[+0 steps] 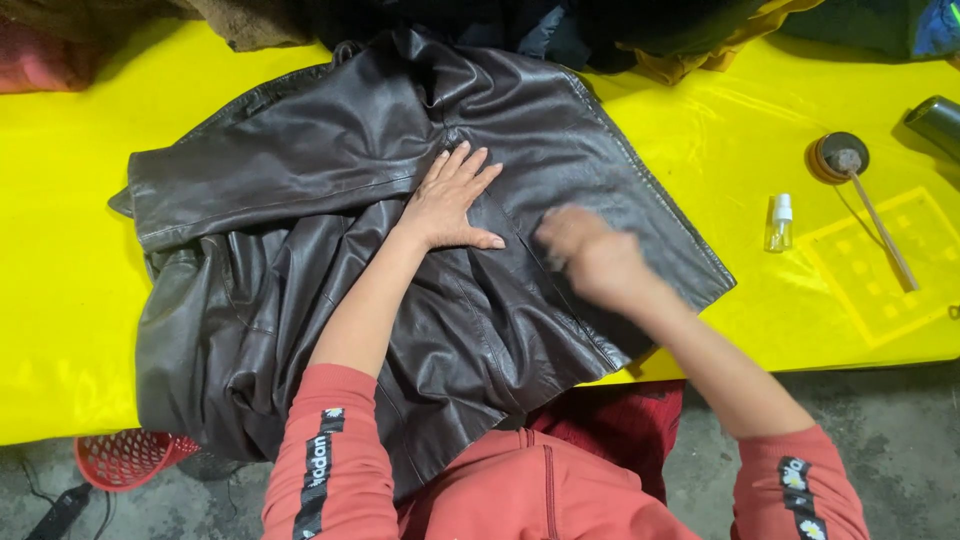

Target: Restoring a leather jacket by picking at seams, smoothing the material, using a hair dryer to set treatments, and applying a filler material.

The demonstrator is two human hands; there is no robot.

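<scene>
Dark brown leather jacket [330, 230] lies spread over the yellow bench [60, 300], its hem hanging off the near edge. Left hand [450, 200] presses flat on it, grip spread wide. Right hand [590, 255] sits blurred on the leather just beside; its grip cannot be told. A small spray bottle [779, 222] stands well apart to the right.

The right hand [590, 255] is smeared by motion blur, so its fingers and whatever it may hold cannot be made out. The heap of dark clothes [560, 25] is cut by the top edge, the red basket [130, 457] sits partly hidden under the table [60, 300], and the dark metal cylinder [937, 122] runs off the right edge.
</scene>
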